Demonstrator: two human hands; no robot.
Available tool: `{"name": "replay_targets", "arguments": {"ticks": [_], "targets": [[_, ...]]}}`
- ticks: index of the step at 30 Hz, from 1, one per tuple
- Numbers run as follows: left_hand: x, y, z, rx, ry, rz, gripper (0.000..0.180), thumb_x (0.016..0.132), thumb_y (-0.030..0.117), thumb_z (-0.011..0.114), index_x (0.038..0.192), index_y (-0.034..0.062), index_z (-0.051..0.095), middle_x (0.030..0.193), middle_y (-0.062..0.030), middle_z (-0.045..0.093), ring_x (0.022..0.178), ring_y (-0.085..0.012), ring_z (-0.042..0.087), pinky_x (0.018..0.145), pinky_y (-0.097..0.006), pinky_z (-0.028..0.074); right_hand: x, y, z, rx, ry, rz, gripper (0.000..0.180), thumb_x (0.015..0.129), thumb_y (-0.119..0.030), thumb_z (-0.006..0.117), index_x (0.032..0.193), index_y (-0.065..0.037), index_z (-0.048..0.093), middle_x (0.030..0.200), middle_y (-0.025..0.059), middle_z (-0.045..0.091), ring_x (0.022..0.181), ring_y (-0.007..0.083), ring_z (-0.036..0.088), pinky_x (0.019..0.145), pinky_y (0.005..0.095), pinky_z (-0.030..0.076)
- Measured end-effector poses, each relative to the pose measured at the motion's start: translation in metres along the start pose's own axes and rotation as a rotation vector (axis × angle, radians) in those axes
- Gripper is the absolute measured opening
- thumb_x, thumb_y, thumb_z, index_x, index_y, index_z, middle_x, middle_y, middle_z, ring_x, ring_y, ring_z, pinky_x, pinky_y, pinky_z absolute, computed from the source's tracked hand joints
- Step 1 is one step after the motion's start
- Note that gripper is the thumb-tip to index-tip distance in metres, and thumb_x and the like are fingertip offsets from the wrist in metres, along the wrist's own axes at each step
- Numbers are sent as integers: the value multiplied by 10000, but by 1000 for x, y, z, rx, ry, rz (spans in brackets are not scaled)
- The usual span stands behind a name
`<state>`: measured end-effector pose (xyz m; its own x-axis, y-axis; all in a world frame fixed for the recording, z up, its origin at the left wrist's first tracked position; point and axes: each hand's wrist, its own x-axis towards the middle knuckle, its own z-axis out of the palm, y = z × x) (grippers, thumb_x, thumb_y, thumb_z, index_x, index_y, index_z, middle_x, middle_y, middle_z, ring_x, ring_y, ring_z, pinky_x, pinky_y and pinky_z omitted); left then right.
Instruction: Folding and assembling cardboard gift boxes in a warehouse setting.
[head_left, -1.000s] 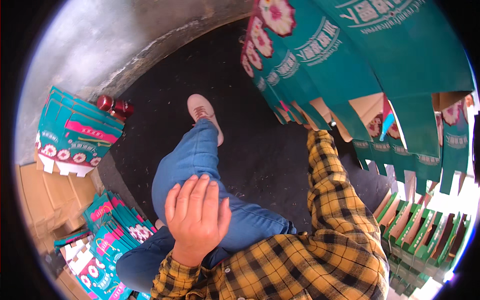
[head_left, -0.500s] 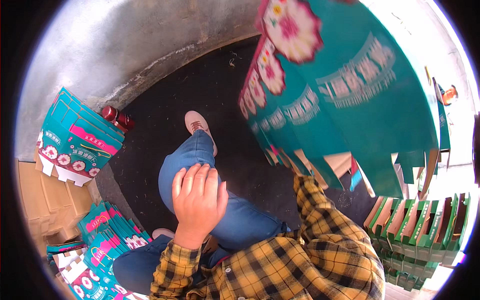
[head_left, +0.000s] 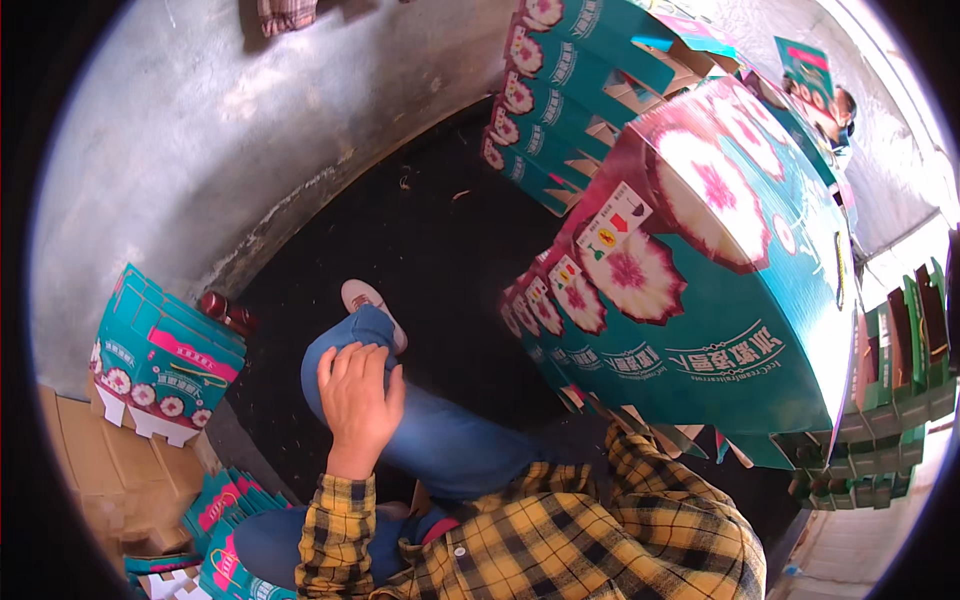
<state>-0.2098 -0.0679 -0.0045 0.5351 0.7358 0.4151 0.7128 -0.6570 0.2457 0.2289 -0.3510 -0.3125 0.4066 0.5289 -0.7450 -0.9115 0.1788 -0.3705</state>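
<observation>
On the raised knee, the left hand (head_left: 358, 405) lies flat and open, fingers spread over the blue denim, gripping nothing. The right hand cannot be seen: its yellow plaid sleeve (head_left: 660, 480) runs up under a large teal carton (head_left: 720, 290) printed with pink-and-white flowers and stops there, so whether its fingers are curled on the box or merely propping it is not possible to tell. That carton is lifted to the person's right, tilted, its flowered end toward the camera, with a row of matching flat cartons (head_left: 545, 310) fanned out just behind its lower edge. Judging by that tilt, carrying it well calls for keeping the load close to the body and bringing the free hand up to steady the near edge, since one hidden hand under so broad a box may let it swing. Further out, a second row of teal cartons (head_left: 560, 90) stands against the dark floor (head_left: 440, 230), another stack (head_left: 165, 355) rests by the pale wall at left, and plain brown cardboard (head_left: 95, 470) lies below it.
</observation>
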Motion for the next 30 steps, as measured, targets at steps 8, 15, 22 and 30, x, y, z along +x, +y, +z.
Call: {"name": "replay_targets", "arguments": {"ticks": [8, 15, 22, 30], "targets": [[4, 7, 2, 38, -27, 18, 230, 870, 179, 702, 1053, 40, 688, 1082, -115, 709, 1114, -311, 635, 1096, -499, 379, -15, -32, -79, 303, 90, -90, 446, 1020, -543, 524, 870, -131, 443, 948, 103, 463, 861, 268, 502, 783, 449, 466], [9, 8, 7, 89, -44, 10, 242, 852, 165, 722, 1047, 25, 692, 1086, -127, 709, 1117, -317, 636, 1092, -500, 387, -8, -32, -115, 424, 119, -69, 466, 1025, -537, 525, 809, -134, 429, 883, 94, 458, 800, 265, 505, 745, 439, 479], [16, 13, 10, 97, -67, -6, 247, 853, 160, 720, 1053, 18, 694, 1089, -127, 712, 1116, -317, 640, 1090, -500, 391, -14, -9, -167, 475, 108, 102, 496, 1030, -530, 526, 749, -137, 416, 818, 85, 452, 739, 261, 509, 707, 430, 492], [5, 10, -9, 161, -82, -48, 236, 869, 160, 701, 1064, 26, 695, 1101, -120, 717, 1121, -309, 644, 1099, -499, 386, -2, 120, -37, -527, 167, 407, 645, 965, -527, 691, 1305, -15, 495, 1147, 190, 638, 1070, 357, 650, 928, 461, 549]]}}
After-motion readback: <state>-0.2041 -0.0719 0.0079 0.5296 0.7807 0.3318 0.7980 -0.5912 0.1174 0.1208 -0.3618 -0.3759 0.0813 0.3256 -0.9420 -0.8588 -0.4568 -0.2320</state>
